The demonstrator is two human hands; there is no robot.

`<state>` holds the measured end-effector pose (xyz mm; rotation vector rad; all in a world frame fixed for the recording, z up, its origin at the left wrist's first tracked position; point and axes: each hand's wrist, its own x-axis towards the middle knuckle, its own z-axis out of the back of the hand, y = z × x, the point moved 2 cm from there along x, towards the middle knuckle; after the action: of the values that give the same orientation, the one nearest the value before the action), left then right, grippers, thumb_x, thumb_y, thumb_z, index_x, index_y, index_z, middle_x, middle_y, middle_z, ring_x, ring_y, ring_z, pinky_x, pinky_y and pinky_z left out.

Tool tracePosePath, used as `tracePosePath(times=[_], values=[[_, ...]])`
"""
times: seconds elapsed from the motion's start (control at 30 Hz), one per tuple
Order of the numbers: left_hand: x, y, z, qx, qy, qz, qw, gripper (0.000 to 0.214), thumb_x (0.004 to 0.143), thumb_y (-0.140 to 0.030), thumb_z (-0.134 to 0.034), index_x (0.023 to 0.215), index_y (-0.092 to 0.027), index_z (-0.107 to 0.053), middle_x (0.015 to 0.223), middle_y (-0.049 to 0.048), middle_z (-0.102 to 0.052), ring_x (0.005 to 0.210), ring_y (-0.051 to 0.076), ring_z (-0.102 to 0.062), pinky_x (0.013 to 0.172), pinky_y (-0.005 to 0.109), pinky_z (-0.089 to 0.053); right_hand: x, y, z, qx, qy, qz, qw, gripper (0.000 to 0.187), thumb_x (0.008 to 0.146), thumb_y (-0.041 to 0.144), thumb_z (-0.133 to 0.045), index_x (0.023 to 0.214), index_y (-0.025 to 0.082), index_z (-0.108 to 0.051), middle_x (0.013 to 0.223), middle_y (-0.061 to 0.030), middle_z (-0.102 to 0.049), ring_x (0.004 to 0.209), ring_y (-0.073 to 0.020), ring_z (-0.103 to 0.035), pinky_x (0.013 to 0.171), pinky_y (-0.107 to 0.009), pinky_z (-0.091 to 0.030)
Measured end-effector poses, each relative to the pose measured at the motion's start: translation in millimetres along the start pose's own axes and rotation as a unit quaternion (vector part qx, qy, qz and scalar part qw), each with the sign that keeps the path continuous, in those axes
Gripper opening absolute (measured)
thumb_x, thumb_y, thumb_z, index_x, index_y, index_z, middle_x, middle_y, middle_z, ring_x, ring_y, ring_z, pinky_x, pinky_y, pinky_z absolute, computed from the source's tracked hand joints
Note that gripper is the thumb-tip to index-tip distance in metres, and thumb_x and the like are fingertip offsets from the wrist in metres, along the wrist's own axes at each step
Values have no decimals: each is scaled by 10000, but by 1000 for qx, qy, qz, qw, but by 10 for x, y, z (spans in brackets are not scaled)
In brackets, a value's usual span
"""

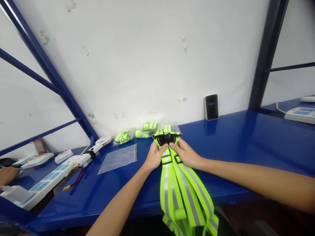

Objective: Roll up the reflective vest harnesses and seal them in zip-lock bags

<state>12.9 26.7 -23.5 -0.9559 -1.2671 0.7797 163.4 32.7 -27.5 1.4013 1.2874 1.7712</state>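
A neon-yellow reflective harness (187, 186) with grey stripes and black buckles is held between my two hands. My left hand (155, 155) grips the left side of its black top piece, thumb on the front. On the other side, my right hand (185, 152) pinches the same piece, and the thumbs nearly meet. The straps fan downward and hang over the table's front edge. Left of my hands, a flat clear zip bag (119, 159) lies on the blue table (233, 141). The fingers behind the harness are hidden.
Bagged yellow harnesses (147, 129) lie by the wall, with another bagged one (122, 137) beside them. A white power strip (52, 178), a small fan (103, 140) and a red cable (76, 179) are at left. A black-faced clock device (211, 107) leans at the wall. Another person's hand (8, 175) shows far left.
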Motion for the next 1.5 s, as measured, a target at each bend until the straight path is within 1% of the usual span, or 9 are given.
tracePosePath(times=[0.13,0.27,0.4,0.47,0.57,0.87,1.13,1.37,1.5], values=[[11,32,9,34,-6,-44,998,378,832,-379,-665,1111,-142,-570,1199,118,-638,1127,260,-587,958,363,-442,-15,-18,-12,-26,-11,15,999,424,902,318,-509,1316,228,-490,1418,-47,-502,1338,-231,-407,1139,-400,-260],[15,28,46,42,-9,-39,998,372,826,-386,-670,1091,-142,-578,1197,124,-641,1126,269,-589,970,379,-439,-31,55,-1,18,-9,-56,998,509,803,142,-489,1302,241,-493,1382,-19,-534,1310,-229,-439,1119,-402,-301],[16,-5,68,42,-15,-48,998,343,841,-378,-654,1081,-140,-589,1153,119,-663,1159,273,-575,1016,399,-411,-57,170,19,102,20,-126,987,565,730,127,-600,1267,245,-473,1133,-45,-674,957,-230,-664,834,-384,-533],[14,-14,72,45,-17,-50,998,335,850,-370,-644,1088,-141,-592,1147,119,-666,1175,276,-566,1021,404,-408,-67,193,36,135,7,-169,976,513,698,134,-667,1181,219,-516,935,-38,-711,724,-204,-682,661,-340,-554],[8,-26,73,48,-21,-54,997,333,851,-368,-643,1093,-143,-596,1148,118,-668,1179,282,-564,1009,403,-418,-67,187,44,159,-1,-193,968,331,662,123,-710,972,162,-601,770,-34,-708,619,-171,-661,606,-287,-533],[15,-22,76,65,-13,-57,996,330,862,-376,-624,1091,-138,-613,1170,125,-660,1131,282,-591,973,392,-440,-57,190,14,73,40,-89,993,276,721,194,-660,993,151,-640,904,-54,-722,799,-204,-678,737,-318,-519],[-18,17,76,137,-18,-86,987,341,883,-370,-591,1149,-158,-574,1209,119,-632,1139,256,-575,1008,377,-405,-19,129,49,-12,-14,-56,998,284,693,194,-678,960,160,-587,759,-8,-637,710,-190,-632,685,-315,-498],[5,3,11,112,-31,-98,988,365,872,-397,-599,1153,-165,-576,1193,100,-641,1147,242,-563,1015,352,-389,0,28,36,-81,-45,35,995,311,786,228,-612,1084,179,-542,1058,-85,-656,979,-244,-613,926,-411,-454],[14,37,9,118,-33,-101,987,384,879,-375,-590,1200,-169,-551,1220,105,-625,1158,245,-556,1015,350,-388,-6,12,0,-77,-37,34,996,390,827,271,-576,1202,189,-508,1219,-103,-614,1129,-261,-566,1015,-432,-402]])
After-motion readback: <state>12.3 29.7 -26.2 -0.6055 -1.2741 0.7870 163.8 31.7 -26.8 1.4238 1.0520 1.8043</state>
